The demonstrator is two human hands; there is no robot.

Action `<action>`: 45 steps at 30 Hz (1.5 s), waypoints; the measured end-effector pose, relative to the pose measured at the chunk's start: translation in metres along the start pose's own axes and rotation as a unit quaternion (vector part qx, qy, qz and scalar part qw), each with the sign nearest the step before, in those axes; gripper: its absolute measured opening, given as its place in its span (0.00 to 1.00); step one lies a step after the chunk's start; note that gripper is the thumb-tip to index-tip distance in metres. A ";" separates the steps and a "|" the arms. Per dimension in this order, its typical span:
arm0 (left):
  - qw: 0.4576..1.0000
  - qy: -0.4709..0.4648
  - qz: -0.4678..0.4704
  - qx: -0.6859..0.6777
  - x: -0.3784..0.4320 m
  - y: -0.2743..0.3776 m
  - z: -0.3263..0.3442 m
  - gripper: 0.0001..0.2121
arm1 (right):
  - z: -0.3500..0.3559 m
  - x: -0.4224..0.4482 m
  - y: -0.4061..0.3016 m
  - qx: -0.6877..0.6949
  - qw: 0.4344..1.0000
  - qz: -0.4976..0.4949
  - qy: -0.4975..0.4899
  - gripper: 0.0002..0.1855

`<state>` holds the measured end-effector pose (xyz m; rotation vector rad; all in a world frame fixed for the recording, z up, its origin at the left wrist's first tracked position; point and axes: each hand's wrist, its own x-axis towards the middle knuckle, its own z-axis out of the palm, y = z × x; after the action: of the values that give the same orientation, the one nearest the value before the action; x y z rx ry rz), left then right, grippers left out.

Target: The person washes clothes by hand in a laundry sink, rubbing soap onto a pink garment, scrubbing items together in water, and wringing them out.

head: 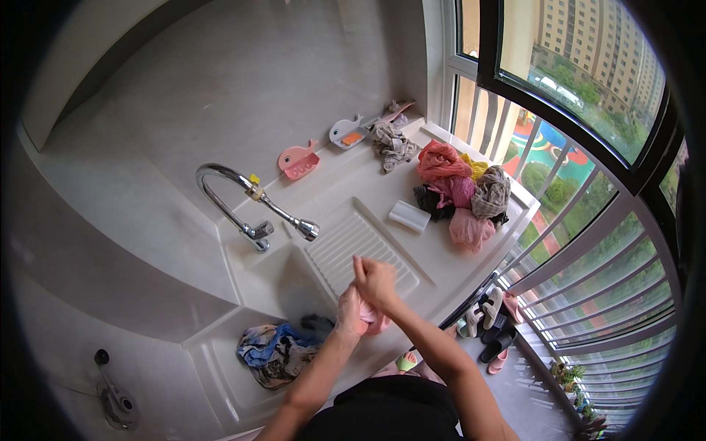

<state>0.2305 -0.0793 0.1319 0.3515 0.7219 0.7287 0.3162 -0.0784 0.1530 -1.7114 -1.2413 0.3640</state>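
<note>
My left hand and my right hand are pressed together over the near end of the ribbed washboard, both closed on a wet pink cloth. Part of the cloth hangs below my fingers; the rest is hidden in them. Suds cover my left wrist. To the left of my hands is the sink basin, under a chrome faucet. A white bar of soap lies beyond the washboard, beside a pile of crumpled clothes in coral, magenta, grey, black, yellow and pale pink.
Blue and patterned clothes lie at the basin's near left. A checked cloth is by the wall, near a pink whale soap dish and a white one. Barred windows stand on the right, with shoes on the floor below.
</note>
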 end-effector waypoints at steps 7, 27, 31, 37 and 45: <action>0.942 -0.313 0.072 -0.100 0.040 0.019 -0.066 0.16 | 0.001 -0.055 -0.036 0.038 0.983 -0.178 -0.033 0.16; 0.991 -0.080 0.054 0.092 0.002 0.031 0.010 0.11 | -0.020 0.011 0.019 0.262 0.958 0.013 -0.113 0.15; 0.981 -0.096 0.154 0.062 0.002 0.060 0.008 0.06 | -0.026 -0.021 0.042 0.295 0.923 -0.062 -0.240 0.25; 0.980 -0.104 0.169 -0.028 0.010 0.069 -0.048 0.15 | -0.038 -0.008 0.097 0.407 0.887 0.075 -0.203 0.19; 0.993 -0.092 0.063 0.024 0.030 0.033 -0.056 0.20 | -0.009 -0.052 -0.021 0.150 0.957 -0.207 -0.136 0.16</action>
<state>0.1909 -0.0320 0.0951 0.5056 0.5468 0.7882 0.2880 -0.1274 0.1602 -1.1339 -1.6130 0.5162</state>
